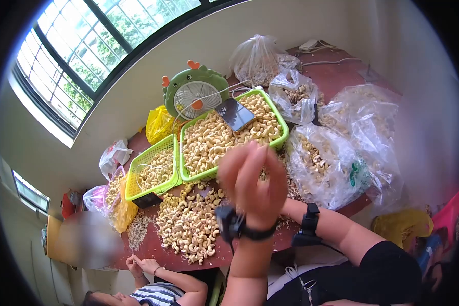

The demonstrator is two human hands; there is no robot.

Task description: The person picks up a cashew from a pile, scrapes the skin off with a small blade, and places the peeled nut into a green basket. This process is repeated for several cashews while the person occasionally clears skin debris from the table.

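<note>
My left hand (252, 186) is raised in the middle of the head view, blurred, above the table's near side. Its fingers are bent and drawn together at the tips; whatever they may hold cannot be made out. A black strap with a small device circles that wrist. My right forearm comes in from the right with a black band, and its hand is hidden behind my left hand. Behind the hands stands a large green basket (285, 133) of cashew nuts (204, 140). A loose pile of cashews (188, 224) lies on the table to their left.
A phone (235, 114) rests on the basket's nuts, with a green fan (196, 94) behind. A smaller yellow-green basket (177, 160) stands left. Clear plastic bags (329, 171) crowd the right of the red table (336, 84). Another person's hands (144, 266) are at the lower left.
</note>
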